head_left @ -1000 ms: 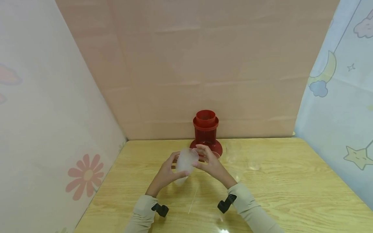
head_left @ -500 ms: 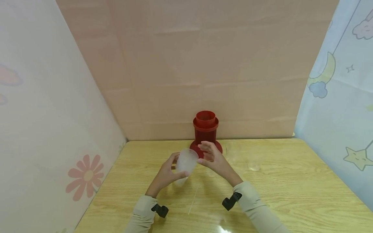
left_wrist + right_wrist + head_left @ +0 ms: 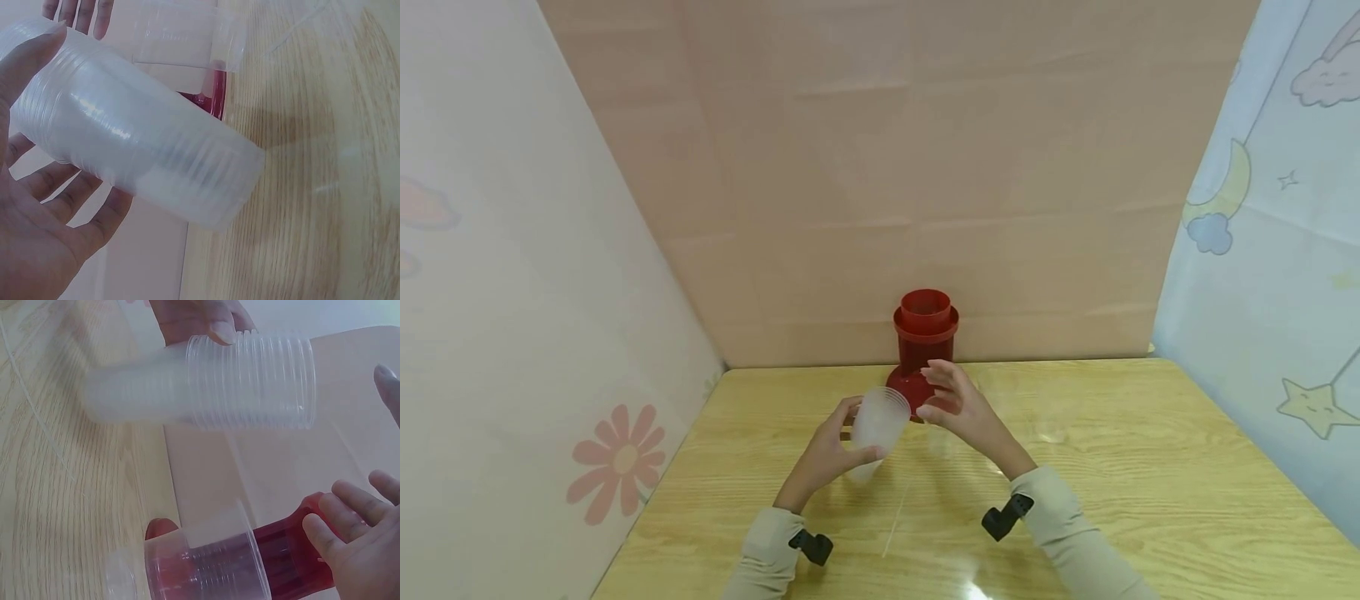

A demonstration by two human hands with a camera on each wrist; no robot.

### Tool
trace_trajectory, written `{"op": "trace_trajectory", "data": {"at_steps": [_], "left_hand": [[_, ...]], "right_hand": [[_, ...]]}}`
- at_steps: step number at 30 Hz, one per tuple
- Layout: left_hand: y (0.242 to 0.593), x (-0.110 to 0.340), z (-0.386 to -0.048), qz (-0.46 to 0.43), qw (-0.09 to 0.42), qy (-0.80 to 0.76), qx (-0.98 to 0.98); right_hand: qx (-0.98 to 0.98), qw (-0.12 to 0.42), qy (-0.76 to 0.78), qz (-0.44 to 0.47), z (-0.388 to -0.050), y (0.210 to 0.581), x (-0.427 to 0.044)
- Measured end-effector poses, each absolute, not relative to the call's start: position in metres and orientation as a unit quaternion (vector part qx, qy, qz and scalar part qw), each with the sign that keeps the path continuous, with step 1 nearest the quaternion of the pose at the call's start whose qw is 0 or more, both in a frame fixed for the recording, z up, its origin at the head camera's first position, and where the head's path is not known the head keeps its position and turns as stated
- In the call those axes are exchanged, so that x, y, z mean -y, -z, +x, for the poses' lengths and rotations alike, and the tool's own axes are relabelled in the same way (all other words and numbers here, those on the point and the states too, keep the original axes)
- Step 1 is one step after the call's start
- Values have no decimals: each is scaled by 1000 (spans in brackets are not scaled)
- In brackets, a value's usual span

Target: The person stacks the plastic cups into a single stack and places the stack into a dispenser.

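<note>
Wooden table (image 3: 1150, 475), beige backdrop (image 3: 880, 167), flowered wall (image 3: 542, 317), stacked cups (image 3: 878, 422)

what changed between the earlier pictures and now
The right hand has drawn away from the cup stack, off to the right, leaving a gap between them. The left hand still holds the stack, tilted as before; the red container stands unmoved.

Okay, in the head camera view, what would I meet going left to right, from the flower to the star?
Pink flower, left hand, stack of clear cups, red holder, right hand, yellow moon, yellow star.
</note>
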State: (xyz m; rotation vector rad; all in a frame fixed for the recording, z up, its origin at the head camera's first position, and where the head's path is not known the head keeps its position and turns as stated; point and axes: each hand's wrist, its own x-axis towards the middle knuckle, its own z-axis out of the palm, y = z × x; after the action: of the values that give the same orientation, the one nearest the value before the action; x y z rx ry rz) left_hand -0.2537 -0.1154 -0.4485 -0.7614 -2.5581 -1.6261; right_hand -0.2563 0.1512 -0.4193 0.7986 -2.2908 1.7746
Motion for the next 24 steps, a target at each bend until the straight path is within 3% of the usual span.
{"op": "trace_trajectory", "data": {"at_steps": [7, 24], "left_hand": [[423, 116, -235, -253, 0, 521, 815], [421, 115, -234, -246, 5, 521, 817]], "right_hand": [[768, 79, -581, 260, -254, 416, -158], [786, 117, -553, 251, -254, 408, -183]]}}
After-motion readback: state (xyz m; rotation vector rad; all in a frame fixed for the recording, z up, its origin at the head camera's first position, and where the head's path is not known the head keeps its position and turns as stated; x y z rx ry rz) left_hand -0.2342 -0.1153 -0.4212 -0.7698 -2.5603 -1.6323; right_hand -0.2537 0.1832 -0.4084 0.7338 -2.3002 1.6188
